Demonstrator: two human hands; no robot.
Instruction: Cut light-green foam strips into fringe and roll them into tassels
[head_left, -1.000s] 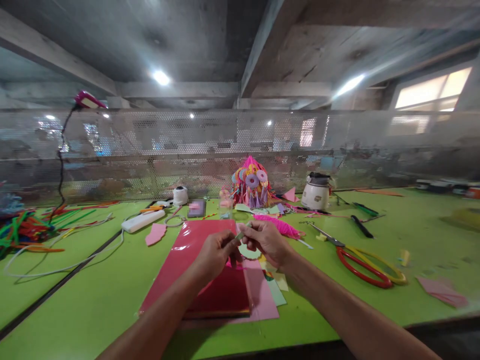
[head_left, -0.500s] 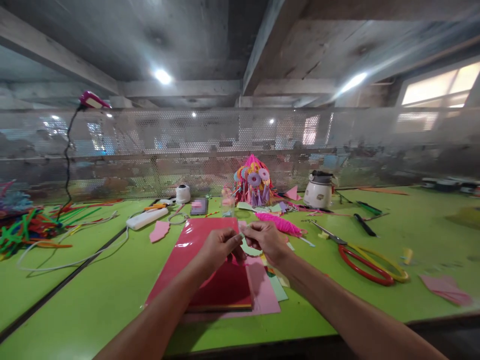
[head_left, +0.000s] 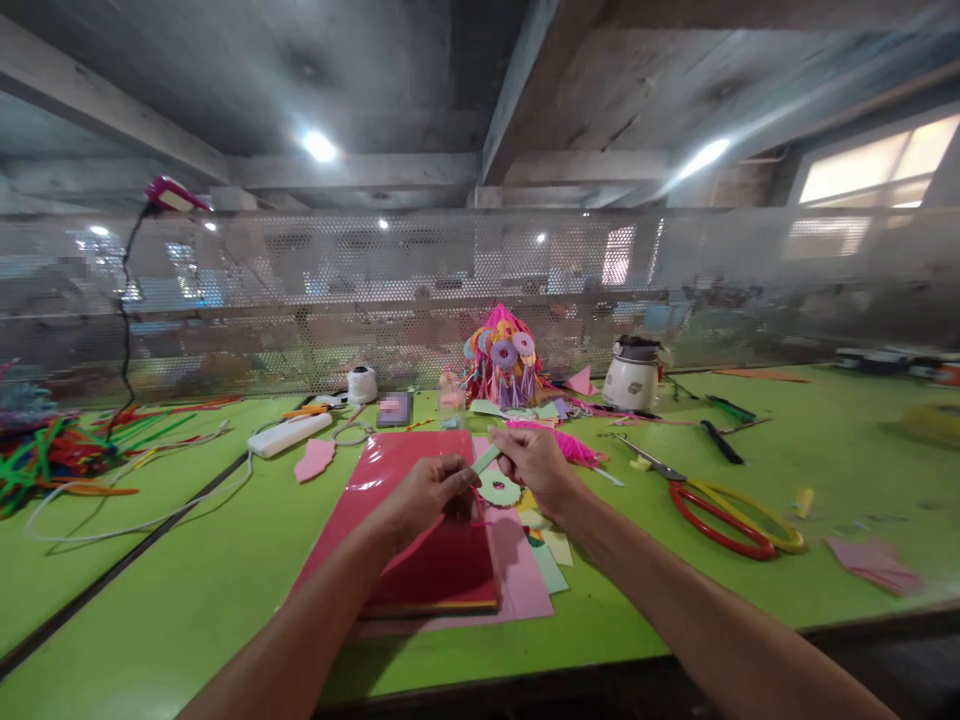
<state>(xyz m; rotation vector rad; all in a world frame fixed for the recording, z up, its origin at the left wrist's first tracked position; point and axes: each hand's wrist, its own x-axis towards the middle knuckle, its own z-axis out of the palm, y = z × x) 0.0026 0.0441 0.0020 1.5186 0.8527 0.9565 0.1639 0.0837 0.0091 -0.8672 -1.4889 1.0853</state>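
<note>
Between my two hands a small pale green paper strip [head_left: 486, 459] is stretched at a slant. My left hand [head_left: 435, 492] pinches its lower end above a red plastic-covered pack of paper [head_left: 405, 560]. The upper end is in the fingertips of my right hand [head_left: 534, 462]. Just below the strip lies a scallop-edged pale green paper ring [head_left: 499, 488] with a hole in its middle. Pink paper sheets [head_left: 525, 575] stick out from under the red pack, with green and yellow scraps beside them.
Scissors [head_left: 720, 515] with red and yellow handles lie at right. Behind my hands are a pink yarn bundle [head_left: 559, 440] and a tasselled paper ornament [head_left: 502, 350]. A white pot [head_left: 632, 378], a white power strip [head_left: 289, 435] and green-orange strips [head_left: 64, 450] lie around.
The green strip now shows plainly between my hands, which have moved slightly apart. My right hand has lifted a little, uncovering the scalloped ring. The whole view has shifted slightly.
</note>
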